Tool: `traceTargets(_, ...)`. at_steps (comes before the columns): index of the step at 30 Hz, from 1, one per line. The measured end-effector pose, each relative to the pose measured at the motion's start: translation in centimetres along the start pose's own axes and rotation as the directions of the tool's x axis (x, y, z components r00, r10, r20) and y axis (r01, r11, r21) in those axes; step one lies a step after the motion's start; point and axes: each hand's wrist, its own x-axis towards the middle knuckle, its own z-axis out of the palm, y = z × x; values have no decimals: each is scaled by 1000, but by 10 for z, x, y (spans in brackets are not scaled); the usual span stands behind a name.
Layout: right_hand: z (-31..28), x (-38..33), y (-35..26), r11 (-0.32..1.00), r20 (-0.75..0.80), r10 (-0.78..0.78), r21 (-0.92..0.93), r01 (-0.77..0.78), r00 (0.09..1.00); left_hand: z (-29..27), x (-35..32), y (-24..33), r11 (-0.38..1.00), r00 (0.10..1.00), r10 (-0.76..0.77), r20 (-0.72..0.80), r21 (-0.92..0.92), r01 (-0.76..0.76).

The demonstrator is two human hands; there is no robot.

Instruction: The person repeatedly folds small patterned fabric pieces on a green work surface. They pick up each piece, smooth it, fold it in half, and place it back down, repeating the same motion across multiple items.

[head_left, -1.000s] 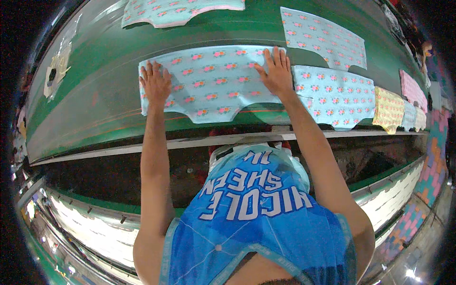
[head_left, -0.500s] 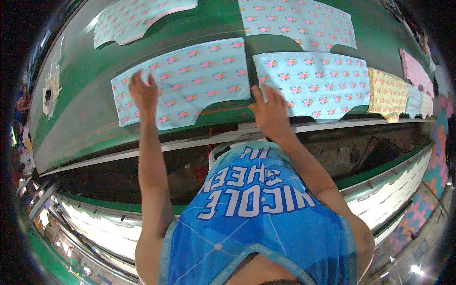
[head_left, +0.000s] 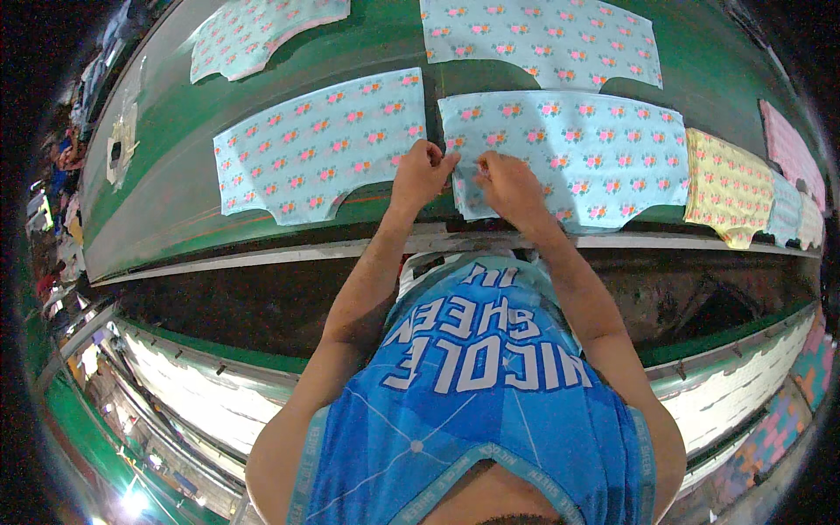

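Note:
A light-blue stack of floral fabric pieces, cut with a curved notch, lies in front of me to the right. My right hand rests on its left part, fingers curled into a pinch; what lies between the fingertips is hidden. At the stack's left edge is my left hand, its fingers curled and its thumb pointing toward the right hand. Whatever the left fingers hold is too small to make out. To the left lies another light-blue floral fabric piece of like shape, its right end beside my left hand.
All this lies on a long green table with a pale front rail. Farther back are another blue floral piece and a paler floral piece. Yellow and pink floral stacks lie at the right.
My left hand has moved right, from the left fabric piece to the right stack's edge. My right hand's spread fingers have curled together on that stack. The view has shifted slightly.

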Motion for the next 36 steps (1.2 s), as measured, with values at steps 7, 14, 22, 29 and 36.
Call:
traceTargets(7,-12,-3,-5,981,84,-97,174,81,992,-3,-1,-41,998,996,18,-90,-62,-24)
traceTargets(14,4,-12,0,964,36,-211,175,201,977,-1,1,22,973,982,-169,-87,-177,152)
traceTargets(22,6,-9,4,953,131,-210,249,173,969,7,31,13,996,969,-92,-231,-8,92)
traceTargets(29,7,-6,7,961,214,-230,202,187,949,9,59,13,995,922,79,-380,-22,-94)
traceTargets(36,18,-6,19,938,146,-328,166,303,933,5,83,22,989,923,138,-359,104,-107)
